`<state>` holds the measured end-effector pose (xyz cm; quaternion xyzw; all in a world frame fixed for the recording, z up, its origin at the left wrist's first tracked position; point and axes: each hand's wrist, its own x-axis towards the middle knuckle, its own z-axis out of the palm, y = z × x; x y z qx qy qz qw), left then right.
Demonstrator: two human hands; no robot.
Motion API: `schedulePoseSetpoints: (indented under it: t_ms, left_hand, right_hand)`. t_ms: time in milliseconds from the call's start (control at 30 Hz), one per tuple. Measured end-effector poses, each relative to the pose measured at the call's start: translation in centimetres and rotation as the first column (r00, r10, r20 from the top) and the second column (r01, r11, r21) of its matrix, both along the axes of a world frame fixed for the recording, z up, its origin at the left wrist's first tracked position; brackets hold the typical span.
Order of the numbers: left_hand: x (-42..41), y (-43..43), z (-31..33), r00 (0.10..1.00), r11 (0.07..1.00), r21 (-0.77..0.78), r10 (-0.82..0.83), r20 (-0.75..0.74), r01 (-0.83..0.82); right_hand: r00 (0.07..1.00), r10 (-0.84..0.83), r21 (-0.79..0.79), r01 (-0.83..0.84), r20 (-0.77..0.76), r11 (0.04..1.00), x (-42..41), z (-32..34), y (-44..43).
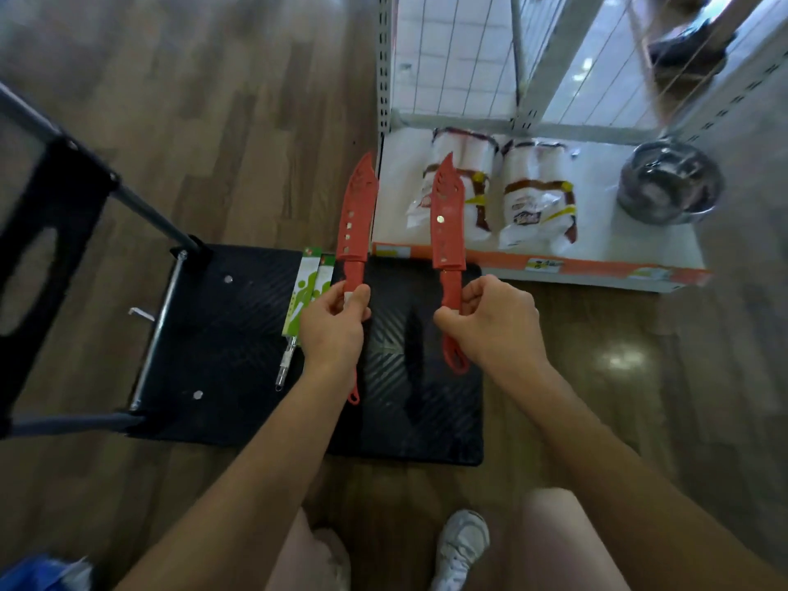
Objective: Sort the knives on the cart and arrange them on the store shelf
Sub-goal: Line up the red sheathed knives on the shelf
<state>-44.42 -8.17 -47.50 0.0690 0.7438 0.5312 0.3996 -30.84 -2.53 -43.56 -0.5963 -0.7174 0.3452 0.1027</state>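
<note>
I hold two red knives in perforated red sheaths, blades pointing away from me. My left hand [334, 324] grips the handle of the left red knife [354, 215] above the black cart deck [239, 334]. My right hand [494, 322] grips the handle of the right red knife [447, 211], whose blade reaches over the front of the white bottom shelf [639, 245]. Two green-and-white packaged knives [308, 287] lie on the cart deck beside my left hand.
On the shelf lie two white plastic-wrapped packs [537, 194] and a stack of steel bowls [669, 181] at the right. A wire grid back and slotted uprights [385, 61] frame the shelf. The cart's handle [38, 266] rises at the left. My shoes [462, 548] stand below.
</note>
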Motion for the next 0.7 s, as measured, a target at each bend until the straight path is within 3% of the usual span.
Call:
schedulePoseSetpoints:
  t_ms: [333, 533, 700]
  left_hand:
    - [5.4, -0.1, 26.8, 0.996, 0.987, 0.131, -0.087, -0.019, 0.089]
    - [8.4, -0.7, 37.5, 0.985, 0.966, 0.192, -0.171, -0.027, 0.173]
    - [11.3, -1.2, 43.6, 0.974, 0.940, 0.277, -0.220, 0.051, 0.198]
  right_hand:
    - [0.995, -0.035, 0.012, 0.036, -0.091, 0.999, 4.6, 25.0, -0.4]
    - [0.990, -0.085, 0.043, 0.090, -0.116, 0.995, 8.0, 34.9, -0.7]
    - [0.974, -0.102, 0.066, 0.118, -0.203, 0.991, 10.7, 40.9, -1.1]
